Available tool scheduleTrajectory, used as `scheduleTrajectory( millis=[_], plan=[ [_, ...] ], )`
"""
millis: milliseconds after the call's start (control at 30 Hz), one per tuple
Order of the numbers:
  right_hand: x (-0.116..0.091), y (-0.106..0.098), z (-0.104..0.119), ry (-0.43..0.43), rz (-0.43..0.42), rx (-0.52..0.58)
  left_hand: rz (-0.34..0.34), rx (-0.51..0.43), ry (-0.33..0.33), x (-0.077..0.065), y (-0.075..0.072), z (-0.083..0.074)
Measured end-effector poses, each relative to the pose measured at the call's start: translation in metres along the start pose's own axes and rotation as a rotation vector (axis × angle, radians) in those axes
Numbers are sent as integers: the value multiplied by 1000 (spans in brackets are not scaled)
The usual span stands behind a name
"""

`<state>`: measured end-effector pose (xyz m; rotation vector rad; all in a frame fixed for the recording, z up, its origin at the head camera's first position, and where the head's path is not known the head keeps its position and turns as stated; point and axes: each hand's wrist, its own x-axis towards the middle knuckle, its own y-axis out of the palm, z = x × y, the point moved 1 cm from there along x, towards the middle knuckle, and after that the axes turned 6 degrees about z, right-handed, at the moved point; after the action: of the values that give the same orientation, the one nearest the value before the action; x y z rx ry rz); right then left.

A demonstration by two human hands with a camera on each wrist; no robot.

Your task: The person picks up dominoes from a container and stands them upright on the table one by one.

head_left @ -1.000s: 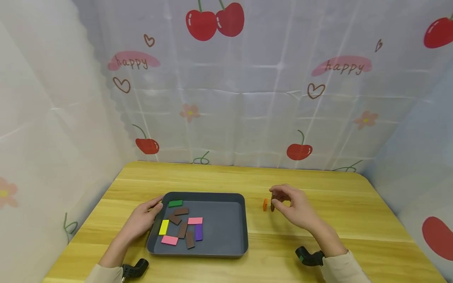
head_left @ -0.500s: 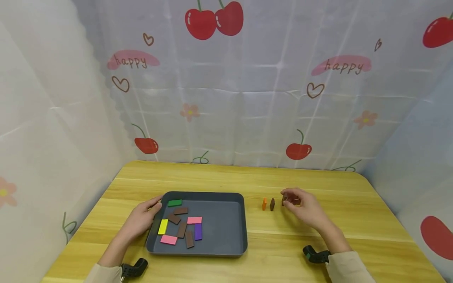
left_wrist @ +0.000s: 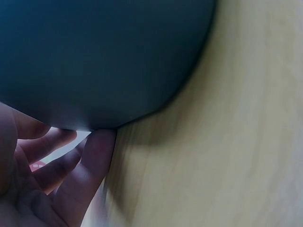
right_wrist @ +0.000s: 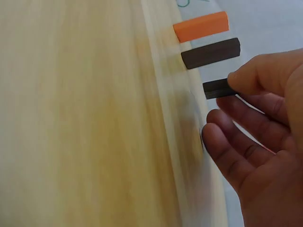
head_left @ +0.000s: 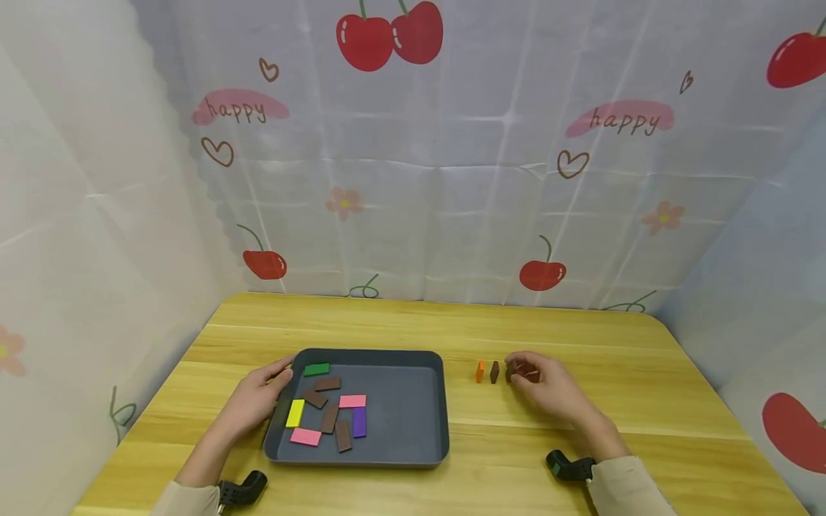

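Note:
In the head view, my left hand [head_left: 253, 398] holds the dark grey tray [head_left: 416, 459] at its far left corner, thumb over the rim. The left wrist view shows its fingers against the outer wall of the tray [left_wrist: 118, 56]. On the right, my right hand [head_left: 548, 387] pinches a dark brown domino [right_wrist: 214, 89] between thumb and fingers, its other fingers spread below. An orange domino [head_left: 480, 372] and a dark brown domino [head_left: 494, 373] stand upright in a row to its left, with small gaps between them.
Inside the tray lie several flat dominoes: green [head_left: 317, 370], yellow [head_left: 295, 413], purple [head_left: 359, 422], pink [head_left: 353, 401] and brown [head_left: 343, 436]. A cherry-printed curtain [head_left: 413, 236] hangs behind the wooden table [head_left: 581, 444]. Each wrist carries a black camera mount [head_left: 568, 467].
My right hand let go of the first brown domino, leaving it standing, moved right, and now brings another brown domino left and down beside it. My left hand stays at the tray.

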<state>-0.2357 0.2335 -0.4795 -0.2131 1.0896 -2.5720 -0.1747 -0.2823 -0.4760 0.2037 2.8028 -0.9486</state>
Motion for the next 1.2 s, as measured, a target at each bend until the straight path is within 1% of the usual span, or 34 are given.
scheduleTrajectory(
  millis=[300,500,767,1200],
  plan=[
    [3,5,1,-6,-13,-38,-5,16,-4,-1,-1,-1],
    [6,7,0,-9,5,-40,-2,10,5,-2,-1,-1],
    [5,7,0,-2,5,-53,7,5,5,-1,-1,-2],
    [4,5,1,-10,13,-61,-3,14,10,-2,-1,-3]
  ],
)
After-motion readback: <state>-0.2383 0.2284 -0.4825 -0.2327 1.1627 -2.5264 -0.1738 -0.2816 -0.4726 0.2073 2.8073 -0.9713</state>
